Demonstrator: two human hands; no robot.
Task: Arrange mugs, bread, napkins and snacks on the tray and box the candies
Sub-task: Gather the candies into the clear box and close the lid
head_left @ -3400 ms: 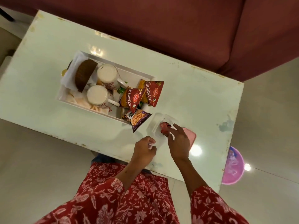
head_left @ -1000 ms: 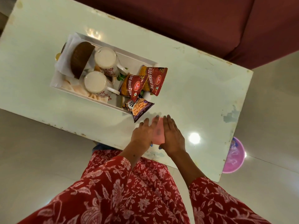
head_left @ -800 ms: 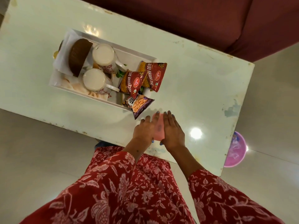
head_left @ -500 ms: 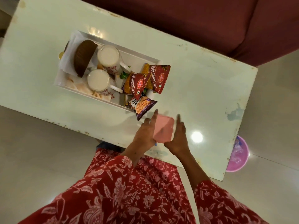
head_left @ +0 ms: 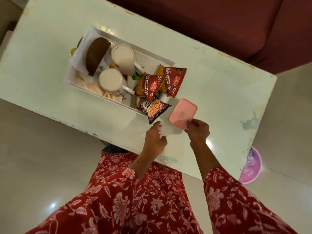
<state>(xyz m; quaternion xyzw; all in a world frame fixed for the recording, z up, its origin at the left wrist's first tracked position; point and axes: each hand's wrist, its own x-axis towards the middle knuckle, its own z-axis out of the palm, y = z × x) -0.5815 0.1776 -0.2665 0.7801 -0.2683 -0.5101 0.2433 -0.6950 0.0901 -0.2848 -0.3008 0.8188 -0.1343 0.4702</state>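
Tabletop: right hand (head_left: 197,130) pinches pink box (head_left: 183,113).

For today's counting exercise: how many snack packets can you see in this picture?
3. Two red packets overlap at the tray's right end; a purple packet hangs over its near corner. Others may lie hidden beneath.

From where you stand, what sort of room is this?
Most likely a home living room. A low white coffee table stands in front of a maroon sofa, on a pale tiled floor. A tray of mugs and snack packets sits on the table.
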